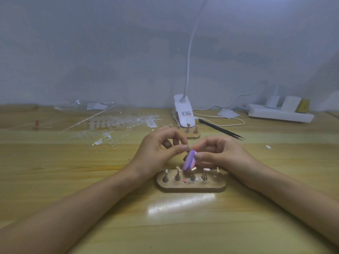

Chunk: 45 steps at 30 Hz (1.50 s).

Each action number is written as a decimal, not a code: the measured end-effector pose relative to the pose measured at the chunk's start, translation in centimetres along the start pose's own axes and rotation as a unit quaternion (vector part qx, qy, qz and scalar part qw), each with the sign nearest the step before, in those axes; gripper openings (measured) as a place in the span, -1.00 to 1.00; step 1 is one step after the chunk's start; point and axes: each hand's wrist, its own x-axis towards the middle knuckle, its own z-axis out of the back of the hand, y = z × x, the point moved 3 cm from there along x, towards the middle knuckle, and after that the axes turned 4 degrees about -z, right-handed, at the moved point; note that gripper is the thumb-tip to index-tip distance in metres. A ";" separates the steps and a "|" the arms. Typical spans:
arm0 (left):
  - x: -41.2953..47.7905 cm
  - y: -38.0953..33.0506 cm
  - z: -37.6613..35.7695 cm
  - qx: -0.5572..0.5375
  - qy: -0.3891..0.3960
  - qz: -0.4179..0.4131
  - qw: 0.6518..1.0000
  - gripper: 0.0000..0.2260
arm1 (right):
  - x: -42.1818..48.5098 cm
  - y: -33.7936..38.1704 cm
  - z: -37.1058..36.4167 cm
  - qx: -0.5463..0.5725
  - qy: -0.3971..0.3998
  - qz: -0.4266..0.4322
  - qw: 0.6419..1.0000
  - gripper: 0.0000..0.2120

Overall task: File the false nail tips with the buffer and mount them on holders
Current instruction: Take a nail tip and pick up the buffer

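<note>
Purple buffer [189, 160] in right hand [220, 153] | left hand [157, 153] pinches tip [190, 146] | lamp label [185, 114] illegible

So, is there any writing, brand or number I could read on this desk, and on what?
Nothing reads clearly.
Lamp clip base: printed label, dark lines above a red line, too blurred to read.
White card in the plastic wrap at the back: too faint to tell.
Power strip: no marking visible.

1 view only: head-worn wide-angle camera, facing forward and slightly down across the counter [55, 171] to the back wall [91, 52]. Close range; left hand [156, 153] and right hand [223, 153] sit near frame center.
</note>
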 end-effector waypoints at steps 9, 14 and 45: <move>0.0 0.2 0.1 -0.013 -0.010 0.005 1.000 -0.89 | 0.2 0.3 0.6 0.067 -0.021 -0.003 0.998 -0.72; 0.0 0.3 -0.2 0.002 0.026 0.000 1.000 -0.90 | -0.1 0.3 0.2 0.028 -0.027 0.000 0.999 -0.73; 0.1 0.4 0.1 0.007 -0.008 -0.015 1.000 -0.92 | -0.2 0.2 -0.2 0.022 -0.013 0.010 1.000 -0.76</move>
